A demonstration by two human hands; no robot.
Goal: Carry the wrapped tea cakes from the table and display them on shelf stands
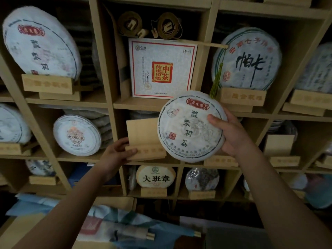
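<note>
My right hand [231,133] grips a round tea cake [186,126] in white paper with a red seal and black characters, holding it upright in front of the middle shelf cell. My left hand [116,153] holds the left end of an empty wooden stand [143,139] on that cell's shelf, thumb on its front lip. The cake overlaps the stand's right side; I cannot tell whether it touches the stand.
The wooden shelf grid [109,105] holds wrapped cakes on stands: upper left [39,44], upper right [248,58], middle left [77,134], lower centre [155,177]. A white box [162,69] stands above. An empty stand [280,146] is to the right. Blue packaging [107,225] lies below.
</note>
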